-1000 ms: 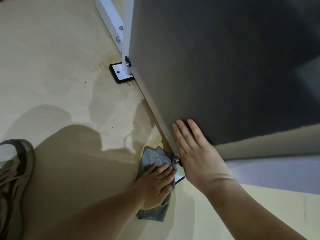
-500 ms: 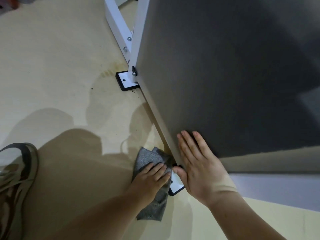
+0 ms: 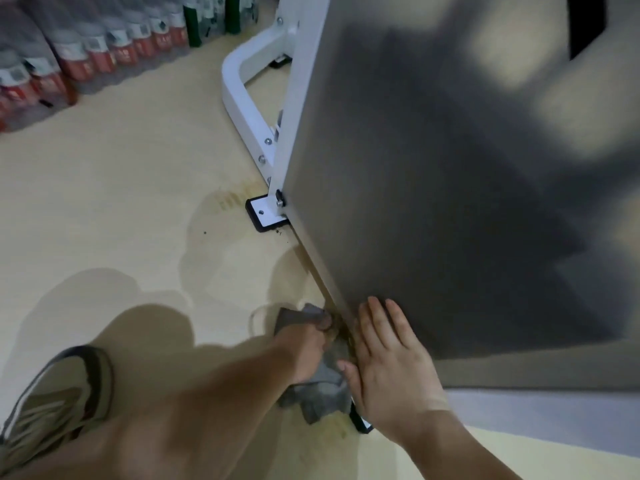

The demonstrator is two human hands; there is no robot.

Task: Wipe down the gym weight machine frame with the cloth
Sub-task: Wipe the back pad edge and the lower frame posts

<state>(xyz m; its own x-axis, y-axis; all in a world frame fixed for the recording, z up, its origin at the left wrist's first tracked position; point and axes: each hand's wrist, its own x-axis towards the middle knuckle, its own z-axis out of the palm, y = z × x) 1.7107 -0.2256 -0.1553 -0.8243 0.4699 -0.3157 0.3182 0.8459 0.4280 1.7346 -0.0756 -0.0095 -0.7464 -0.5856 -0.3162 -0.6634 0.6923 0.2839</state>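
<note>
A grey cloth [image 3: 320, 393] lies bunched on the floor against the bottom edge of the weight machine. My left hand [image 3: 311, 344] holds the cloth, fingers curled into it, pushing it against the low frame rail. My right hand [image 3: 388, 368] lies flat, fingers straight, on the lower corner of the dark grey side panel [image 3: 433, 185]. The white frame [image 3: 252, 119] runs up and left, with a white foot plate [image 3: 266, 214] on a black pad. A second foot pad [image 3: 360, 422] peeks out below my right hand.
Several shrink-wrapped packs of bottles [image 3: 79, 53] line the floor at the top left. My shoe [image 3: 59, 400] stands at the lower left. The pale floor [image 3: 121, 202] shows a damp stain near the foot plate. A pale wall strip [image 3: 554, 410] runs at the lower right.
The camera has tilted up, bringing the bottles and curved frame into view. My left hand has shifted the cloth up along the rail and curled into it. My right hand stays on the panel.
</note>
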